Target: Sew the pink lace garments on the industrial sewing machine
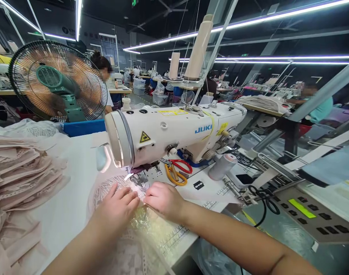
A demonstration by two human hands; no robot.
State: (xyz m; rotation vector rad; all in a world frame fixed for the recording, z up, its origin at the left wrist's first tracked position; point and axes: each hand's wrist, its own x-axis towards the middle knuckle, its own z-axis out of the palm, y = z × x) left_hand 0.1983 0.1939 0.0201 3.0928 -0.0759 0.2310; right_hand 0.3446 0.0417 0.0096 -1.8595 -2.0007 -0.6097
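My left hand (117, 208) lies flat with fingers stretched out on a piece of pale lace fabric (105, 191) on the white sewing table. My right hand (163, 198) rests beside it, fingers curled down and pinching the fabric's edge just in front of the presser foot (131, 175). The white JUKI sewing machine (174, 131) stands directly behind both hands. The lace runs from under the needle toward me, over the table's printed ruler marks (174, 236).
A stack of beige lace pieces (22, 175) lies at the left. Red and yellow scissors (177, 170) and a grey thread spool (222, 167) sit under the machine arm. A fan (58, 82) stands at back left, a control panel (312, 214) at right. Other workers sit farther back.
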